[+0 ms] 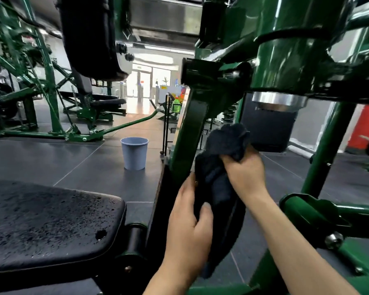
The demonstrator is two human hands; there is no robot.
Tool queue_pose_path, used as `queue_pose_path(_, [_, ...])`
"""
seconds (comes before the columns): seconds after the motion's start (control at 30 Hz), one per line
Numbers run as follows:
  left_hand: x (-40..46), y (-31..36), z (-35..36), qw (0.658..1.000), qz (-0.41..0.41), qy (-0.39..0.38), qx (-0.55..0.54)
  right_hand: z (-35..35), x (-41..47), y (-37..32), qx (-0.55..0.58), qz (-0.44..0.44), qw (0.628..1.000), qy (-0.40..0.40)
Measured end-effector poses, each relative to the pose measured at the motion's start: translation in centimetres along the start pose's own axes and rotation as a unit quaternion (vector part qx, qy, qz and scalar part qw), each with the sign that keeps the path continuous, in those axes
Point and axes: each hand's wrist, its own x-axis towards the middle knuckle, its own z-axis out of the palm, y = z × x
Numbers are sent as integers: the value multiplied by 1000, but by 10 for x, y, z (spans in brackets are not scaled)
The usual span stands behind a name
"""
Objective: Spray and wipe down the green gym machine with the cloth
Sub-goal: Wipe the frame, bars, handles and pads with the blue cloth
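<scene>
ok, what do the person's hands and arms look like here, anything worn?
Left hand and right hand are bare: no gloves, rings, watch or wristbands visible. Both forearms are uncovered right to the frame's bottom edge, no sleeves in view. Fingernails short, unpainted.

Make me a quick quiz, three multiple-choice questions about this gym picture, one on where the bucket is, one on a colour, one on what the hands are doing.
1. Where does the bucket stand?
A. on the seat
B. on the floor beyond the seat
C. hung from the frame

2. What colour is the cloth?
A. white
B. yellow
C. dark, near black

3. How is the cloth held?
A. by both hands
B. by the left hand only
C. by neither hand; it lies on the floor

Answers:
1 B, it stands on the grey floor tiles past the black seat.
2 C, it looks dark against the green frame.
3 A, the right hand grips its upper part and the left hand holds its lower part.
</scene>
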Motion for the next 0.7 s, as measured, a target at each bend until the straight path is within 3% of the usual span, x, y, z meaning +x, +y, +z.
queue_pose_path(0.1, [1, 5, 7, 996, -44, -64, -41, -10, -8, 13, 81, 35, 995, -54])
queue_pose_path(0.2, [8, 18, 18, 993, -62, -90, -45, -10, 4, -2, 53, 10, 996, -77])
queue_pose_path(0.33, [31, 28, 28, 996, -49, -65, 34, 2, 23, -22, 27, -8, 996, -88])
queue_pose_path(0.43, [42, 35, 33, 988, -82, -58, 118, 8, 24, -15, 35, 40, 996, -72])
queue_pose_path(0.57, [30, 40, 38, 985, -70, -44, 148, -11, 24, -6, 218, 168, 954, -120])
queue_pose_path(0.63, [25, 45, 38, 985, -44, -29, 165, -22, 24, -9, 260, 183, 937, -148])
queue_pose_path(0.7, [32, 53, 41, 986, -2, -11, 167, -30, 30, -20, 264, 160, 942, -134])
